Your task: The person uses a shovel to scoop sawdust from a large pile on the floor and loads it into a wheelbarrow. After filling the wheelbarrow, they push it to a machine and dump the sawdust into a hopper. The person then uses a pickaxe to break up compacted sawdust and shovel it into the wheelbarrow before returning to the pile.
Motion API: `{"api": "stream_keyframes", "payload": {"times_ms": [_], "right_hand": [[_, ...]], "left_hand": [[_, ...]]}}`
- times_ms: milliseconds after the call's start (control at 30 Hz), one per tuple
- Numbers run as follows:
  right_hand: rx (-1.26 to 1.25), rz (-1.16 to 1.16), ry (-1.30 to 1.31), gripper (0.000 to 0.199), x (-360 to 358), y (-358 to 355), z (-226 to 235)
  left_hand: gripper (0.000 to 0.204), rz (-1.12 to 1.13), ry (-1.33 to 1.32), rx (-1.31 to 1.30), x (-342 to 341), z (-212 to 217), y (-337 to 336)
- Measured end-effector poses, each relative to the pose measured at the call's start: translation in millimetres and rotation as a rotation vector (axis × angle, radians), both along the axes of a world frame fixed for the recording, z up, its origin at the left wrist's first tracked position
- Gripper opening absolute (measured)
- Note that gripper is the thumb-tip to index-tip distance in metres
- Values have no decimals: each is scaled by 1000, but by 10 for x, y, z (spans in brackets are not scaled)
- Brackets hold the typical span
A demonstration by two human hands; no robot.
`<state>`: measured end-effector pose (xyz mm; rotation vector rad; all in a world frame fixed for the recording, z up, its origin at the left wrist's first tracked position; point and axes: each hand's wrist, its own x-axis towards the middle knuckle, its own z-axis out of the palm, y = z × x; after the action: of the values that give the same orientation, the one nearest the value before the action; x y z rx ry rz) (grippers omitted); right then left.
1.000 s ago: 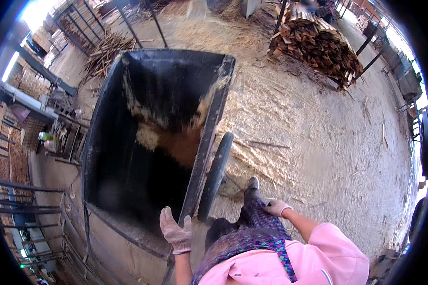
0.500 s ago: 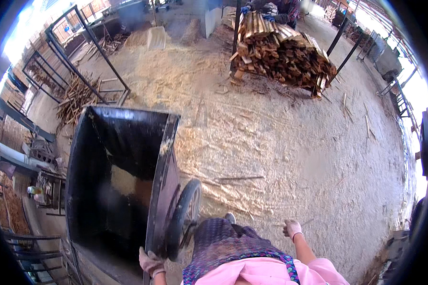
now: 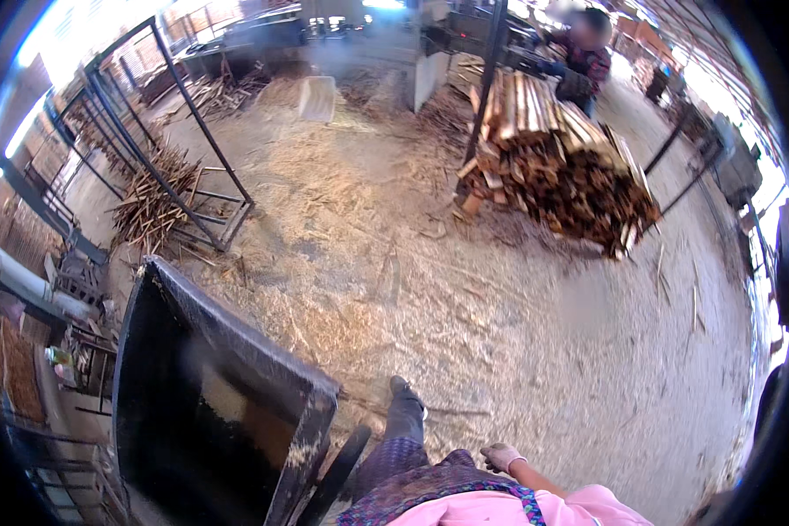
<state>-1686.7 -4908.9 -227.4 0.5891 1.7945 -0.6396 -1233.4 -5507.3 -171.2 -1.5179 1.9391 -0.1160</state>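
Observation:
A black, open-topped cart (image 3: 228, 329) with a wheel (image 3: 337, 473) stands close on my left, its near end cut off by the lower edge. A pale patch of sawdust (image 3: 223, 394) shows inside it. My left hand is out of the picture. My right hand (image 3: 502, 458), in a pale glove, hangs in front of my body over the sawdust-strewn floor. It holds nothing that I can see, and its fingers are loosely bent and slightly apart. One of my legs (image 3: 405, 412) reaches forward beside the cart.
A big stack of wood strips (image 3: 561, 167) sits in a metal frame ahead to the right, with a person (image 3: 583, 57) behind it. Loose sticks (image 3: 158, 193) fill a metal rack (image 3: 228, 210) at the far left. A pale scoop-like panel (image 3: 317, 98) stands farther back.
The cart has turned relative to me, its far end swinging nearer. My left hand, earlier on its rim, has left the view. My right hand moved left and lower; my leg stepped forward.

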Motion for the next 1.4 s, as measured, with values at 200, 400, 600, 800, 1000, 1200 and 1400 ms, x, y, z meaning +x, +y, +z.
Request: {"api": "stream_keyframes", "payload": {"times_ms": [200,400,600,800,1000,1200,1400], "right_hand": [[-143,-119,360,40,-2169,20,-56],[-182,-280,398,38,-3470,-558,831],[-51,479,208,50,-4103,-207,53],[-139,505,266,53,-5135,-93,-661],[-54,773,455,41,-6661,-572,-802],[-144,15,231,51,-8275,-1345,3],[-24,-66,155,46,-9328,-1931,10]], "left_hand": [[77,625,695,-480,-2331,737,-408],[56,-102,1127,-581,-5095,1636,-1048],[61,-816,1116,-452,-6957,1940,-688],[54,-602,883,249,-8353,1163,-47],[56,-126,371,617,-8903,-65,413],[56,-35,431,714,-9784,-841,53],[56,-15,428,790,-10790,-1615,-623]]}}
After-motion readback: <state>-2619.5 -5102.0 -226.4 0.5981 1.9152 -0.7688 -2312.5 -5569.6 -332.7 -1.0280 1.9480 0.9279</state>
